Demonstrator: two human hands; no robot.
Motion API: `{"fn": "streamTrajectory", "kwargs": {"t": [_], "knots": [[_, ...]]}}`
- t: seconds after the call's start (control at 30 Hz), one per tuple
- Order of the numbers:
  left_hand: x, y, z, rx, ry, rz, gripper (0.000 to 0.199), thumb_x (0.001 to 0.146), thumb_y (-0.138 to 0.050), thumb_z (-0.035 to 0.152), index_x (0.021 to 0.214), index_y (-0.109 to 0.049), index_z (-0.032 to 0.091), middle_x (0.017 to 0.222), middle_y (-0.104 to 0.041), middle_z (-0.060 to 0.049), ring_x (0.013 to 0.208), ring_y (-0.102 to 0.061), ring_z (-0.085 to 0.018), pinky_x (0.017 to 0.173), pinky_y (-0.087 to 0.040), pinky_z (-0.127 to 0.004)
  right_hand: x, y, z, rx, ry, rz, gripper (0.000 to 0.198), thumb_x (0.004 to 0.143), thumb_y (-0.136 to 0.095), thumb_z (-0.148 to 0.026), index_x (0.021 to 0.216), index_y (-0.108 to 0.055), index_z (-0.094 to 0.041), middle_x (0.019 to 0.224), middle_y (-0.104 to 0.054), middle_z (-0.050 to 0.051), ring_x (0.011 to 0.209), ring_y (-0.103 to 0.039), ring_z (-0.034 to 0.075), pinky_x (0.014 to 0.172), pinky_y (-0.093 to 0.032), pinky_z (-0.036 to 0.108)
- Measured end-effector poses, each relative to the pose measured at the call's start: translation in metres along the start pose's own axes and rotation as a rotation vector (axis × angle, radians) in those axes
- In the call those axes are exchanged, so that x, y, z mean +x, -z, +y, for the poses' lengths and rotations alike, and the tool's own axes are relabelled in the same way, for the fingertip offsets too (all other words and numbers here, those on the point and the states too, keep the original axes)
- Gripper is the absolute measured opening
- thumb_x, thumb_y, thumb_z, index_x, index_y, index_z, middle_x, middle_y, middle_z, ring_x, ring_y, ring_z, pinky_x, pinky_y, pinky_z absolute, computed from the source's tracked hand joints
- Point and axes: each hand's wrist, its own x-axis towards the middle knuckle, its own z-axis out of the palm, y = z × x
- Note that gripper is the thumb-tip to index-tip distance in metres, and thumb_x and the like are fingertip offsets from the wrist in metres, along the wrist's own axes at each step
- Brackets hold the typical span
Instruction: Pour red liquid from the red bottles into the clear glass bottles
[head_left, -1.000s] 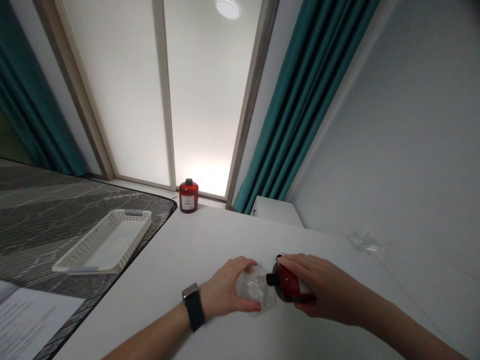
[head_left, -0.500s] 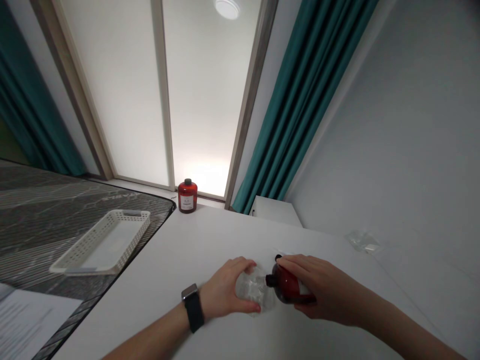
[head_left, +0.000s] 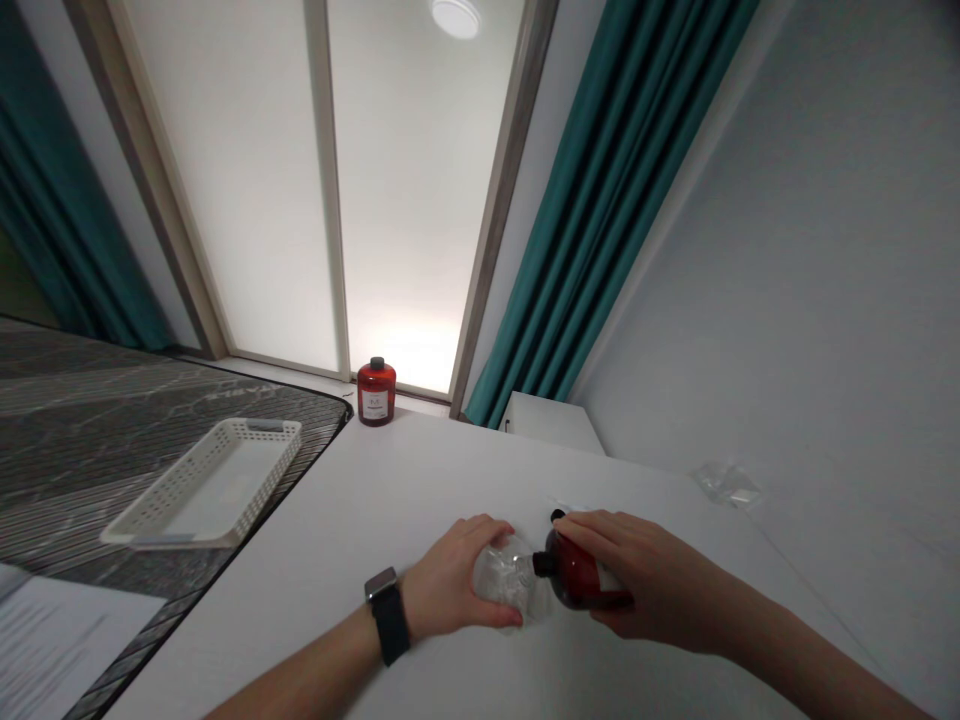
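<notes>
Clear container (head_left: pixel 496 576) — in the left hand (head_left: pixel 441 583), grip curled round its sides; probably light, smooth, best taken there. Tipped red bottle (head_left: pixel 576 574) — right of the container, neck just beside it, body wrapped by the right hand (head_left: pixel 656 575); likely heavier, slippery, best held round that broad part.

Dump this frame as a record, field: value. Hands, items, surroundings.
left grip: around a clear container
right grip: holds a red bottle, tilted, neck toward the container
liquid flow: can't tell
watch: left wrist
second red bottle: upright, far edge of the white table
white basket: on the dark surface, left
paper: lower left
curtains: teal
</notes>
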Motion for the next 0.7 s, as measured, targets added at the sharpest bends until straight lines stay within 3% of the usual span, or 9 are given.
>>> {"fn": "streamTrajectory", "kwargs": {"t": [0.7], "knots": [[0.0008, 0.0017, -0.0004, 0.056, -0.029, -0.015, 0.077, 0.057, -0.093, 0.042, 0.121, -0.054, 0.02, 0.112, -0.063, -0.007, 0.101, -0.059, -0.028, 0.093, -0.045, -0.04, -0.0018, -0.0059, 0.001, 0.007, -0.01, -0.011, 0.069, 0.067, -0.072, -0.013, 0.133, -0.051, -0.018, 0.133, -0.062, 0.015, 0.117, -0.06, 0.032, 0.099, -0.048, 0.047]]}}
